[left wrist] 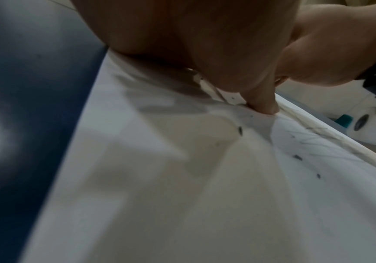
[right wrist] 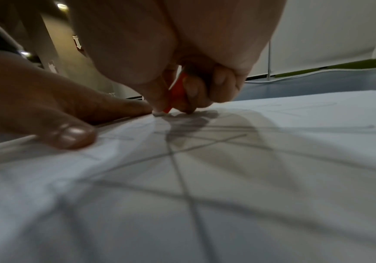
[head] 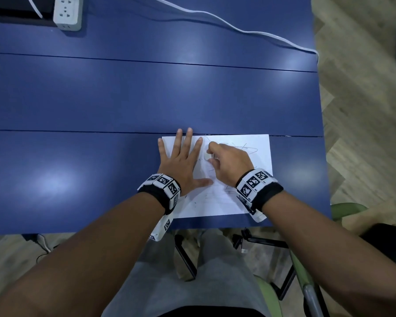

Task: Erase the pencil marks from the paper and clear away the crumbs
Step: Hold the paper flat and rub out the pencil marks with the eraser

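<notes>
The paper (head: 245, 197) lies on the blue tabletop (head: 124, 99) near its front edge and toward its right corner, its far edge along a seam in the top. Both hands rest on it — the left hand (head: 183, 163) over its left part, the right hand (head: 231, 163) just beside, toward the middle. The eraser (head: 208, 156) sits between them, its white end down on the sheet close to the left index finger.

The sheet is white, crossed by grey pencil marks (head: 242, 146): loose loops and straight strokes on the right half, fainter lines toward the front edge. A few dark crumbs (left wrist: 297, 157) lie scattered on it. The eraser is white with a barcode on its wrapper; the right wrist view shows an orange-red part (right wrist: 175, 92) between the fingers.

The left hand is spread flat, fingers straight, thumb out to the side, palm pressing the paper down; its fingertips reach the paper's far edge. The right hand is curled — thumb and fingers pinch the eraser, tip touching the paper.
</notes>
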